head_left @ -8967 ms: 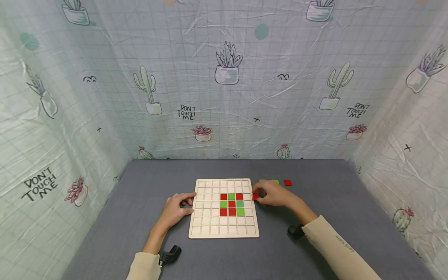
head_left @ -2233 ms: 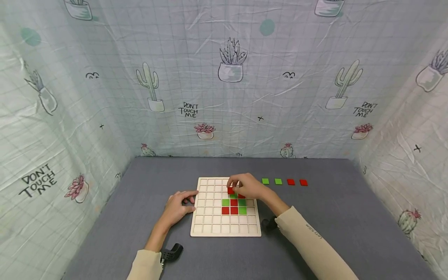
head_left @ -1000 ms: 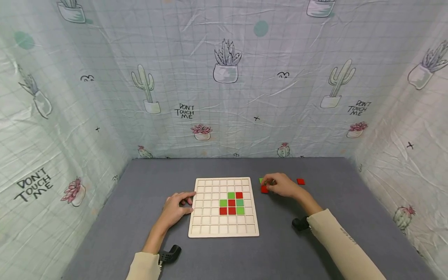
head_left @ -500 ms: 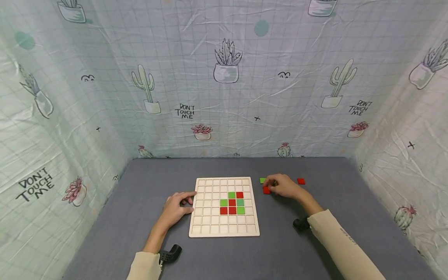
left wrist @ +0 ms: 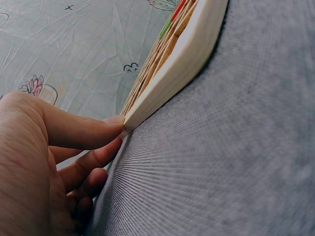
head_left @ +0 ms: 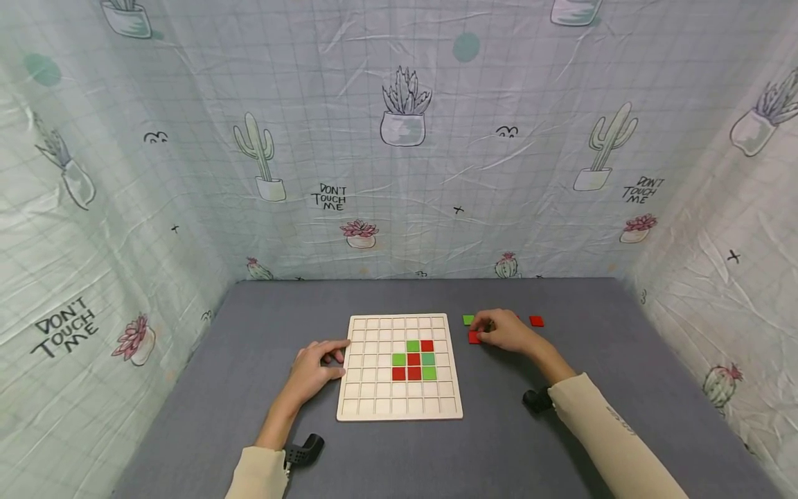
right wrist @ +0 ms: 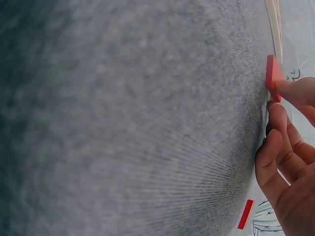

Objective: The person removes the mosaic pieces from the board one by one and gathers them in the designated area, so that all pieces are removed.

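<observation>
A pale wooden grid board [head_left: 368, 402] lies on the table, several red and green square tiles [head_left: 414, 359] set in its cells right of centre. My left hand [head_left: 309, 371] rests at the board's left edge, index finger and thumb spread apart along it. In the left wrist view the thumb [left wrist: 83, 130] touches the board's side at a corner. Right of the board, my right hand [head_left: 506, 333] pinches a red tile [head_left: 474, 337] between thumb and fingers, low over the table. The right wrist view shows this red tile [right wrist: 273, 76] tilted at the fingertips.
A green tile [head_left: 468, 320] and a red tile [head_left: 537, 321] lie on the grey table [head_left: 399, 457] behind the right hand. The hand covers other tiles in that row. A patterned cloth [head_left: 461, 249] closes the back and sides.
The right hand has lifted the red tile off the board's upper left tile cell and carried it right, over the table. In the last second it has barely moved. The left hand has stayed put.
</observation>
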Motion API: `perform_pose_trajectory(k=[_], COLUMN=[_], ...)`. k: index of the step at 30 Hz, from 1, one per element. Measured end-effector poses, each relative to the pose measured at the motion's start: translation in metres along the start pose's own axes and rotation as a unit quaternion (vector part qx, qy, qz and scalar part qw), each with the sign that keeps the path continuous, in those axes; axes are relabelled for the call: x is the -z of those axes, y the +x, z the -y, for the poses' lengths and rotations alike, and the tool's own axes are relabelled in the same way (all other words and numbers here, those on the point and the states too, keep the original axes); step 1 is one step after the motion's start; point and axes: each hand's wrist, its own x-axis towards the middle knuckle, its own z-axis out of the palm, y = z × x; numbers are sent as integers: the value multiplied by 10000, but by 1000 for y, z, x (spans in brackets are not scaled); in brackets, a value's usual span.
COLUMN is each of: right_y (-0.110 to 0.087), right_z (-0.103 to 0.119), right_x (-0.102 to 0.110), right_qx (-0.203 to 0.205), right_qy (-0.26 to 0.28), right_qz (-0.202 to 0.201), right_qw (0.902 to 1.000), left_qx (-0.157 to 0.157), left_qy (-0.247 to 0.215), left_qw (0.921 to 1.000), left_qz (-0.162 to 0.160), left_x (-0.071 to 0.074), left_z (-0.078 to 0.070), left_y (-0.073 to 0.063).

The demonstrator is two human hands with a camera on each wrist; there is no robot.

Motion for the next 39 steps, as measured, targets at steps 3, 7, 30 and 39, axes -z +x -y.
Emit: perform_pose_trajectory(k=[3, 7, 30, 39], right_y=[-1, -1, -1, -1], right_z=[-1, -1, -5, -3], right_x=[-1, -1, -1, 0], right_qx=[3, -111, 81, 55], right_qy=[22, 70, 103, -106], right_qz=[-28, 46, 246, 136], right_qw=[10000, 9999, 9996, 9998], left_qx=[-45, -94, -209, -300], left_qy=[17, 21, 113, 141], left_qw=[10000, 10000, 9996, 9993], left_qz=[-2, -4, -140, -168], left_x=[0, 0, -1, -2], left_z=[0, 1, 0, 2], left_y=[0, 1, 0, 1])
